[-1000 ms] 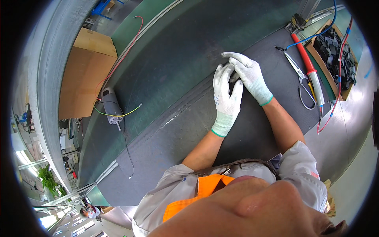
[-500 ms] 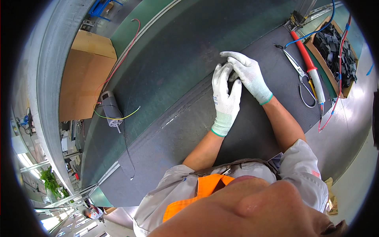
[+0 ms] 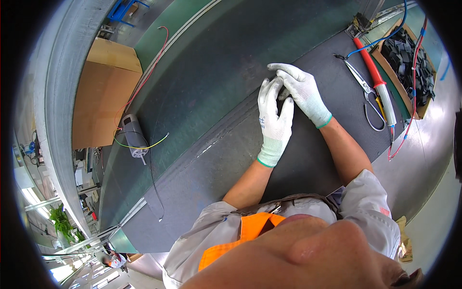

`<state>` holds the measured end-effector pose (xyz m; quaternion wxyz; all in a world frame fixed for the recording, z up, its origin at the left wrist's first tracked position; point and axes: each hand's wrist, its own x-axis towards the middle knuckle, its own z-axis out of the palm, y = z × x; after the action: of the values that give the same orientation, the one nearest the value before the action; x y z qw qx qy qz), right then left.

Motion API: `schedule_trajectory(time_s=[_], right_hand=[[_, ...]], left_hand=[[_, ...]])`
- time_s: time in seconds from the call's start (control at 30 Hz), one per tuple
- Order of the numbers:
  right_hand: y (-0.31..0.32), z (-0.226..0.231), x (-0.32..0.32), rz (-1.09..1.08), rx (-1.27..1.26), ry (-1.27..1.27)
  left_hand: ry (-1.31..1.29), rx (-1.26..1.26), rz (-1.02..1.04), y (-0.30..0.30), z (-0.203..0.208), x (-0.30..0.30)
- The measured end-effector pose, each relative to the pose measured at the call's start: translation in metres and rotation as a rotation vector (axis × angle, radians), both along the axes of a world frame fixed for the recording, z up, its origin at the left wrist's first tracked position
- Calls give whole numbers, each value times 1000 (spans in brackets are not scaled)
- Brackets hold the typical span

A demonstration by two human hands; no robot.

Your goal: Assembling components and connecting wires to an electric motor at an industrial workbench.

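Observation:
Both my hands wear white knitted gloves with green cuffs and greyed fingertips. My left hand (image 3: pixel 275 115) lies at the dark work mat's far edge with its fingers loosely stretched. My right hand (image 3: pixel 304 94) lies beside it, fingers extended toward the left hand, and the fingertips of the two meet or overlap. No object shows in either hand; the space under the right fingers is partly hidden. To the left, apart from my hands, a grey cylindrical electric motor (image 3: pixel 133 137) lies on the green surface with thin wires attached.
Scissors (image 3: pixel 360 77) and a red-handled tool (image 3: pixel 371 62) lie to the right. Beyond them stands a carton of black pieces (image 3: pixel 409 67). A cardboard box (image 3: pixel 108 91) stands at the far left. Red and blue cables run along the right side.
The motor and its wires have shifted slightly toward me along the green surface. My hands have stayed nearly still.

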<state>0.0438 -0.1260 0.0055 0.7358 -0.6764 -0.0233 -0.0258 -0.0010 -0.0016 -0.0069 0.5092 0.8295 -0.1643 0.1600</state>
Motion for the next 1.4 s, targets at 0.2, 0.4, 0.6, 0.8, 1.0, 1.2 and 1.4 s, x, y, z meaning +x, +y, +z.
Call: schedule_trajectory(time_s=[0.2, 0.4, 0.6, 0.8, 1.0, 1.2, 1.4], right_hand=[[0, -2, 1, -3, 8, -19], [-1, -1, 1, -1, -8, -42], [-3, 3, 0, -3, -2, 5], [-1, 0, 2, 4, 1, -3], [-2, 0, 1, -5, -13, -11], [-3, 0, 1, -6, 0, 6], [-2, 1, 1, 1, -25, -14]], left_hand=[[23, -10, 16, -2, 5, -1], [10, -2, 29, -2, 5, -1], [16, 0, 28, -4, 6, 0], [13, 8, 37, -2, 5, 0], [2, -7, 20, -2, 0, 1], [-9, 15, 6, 0, 0, 1], [8, -3, 6, -1, 1, 1]])
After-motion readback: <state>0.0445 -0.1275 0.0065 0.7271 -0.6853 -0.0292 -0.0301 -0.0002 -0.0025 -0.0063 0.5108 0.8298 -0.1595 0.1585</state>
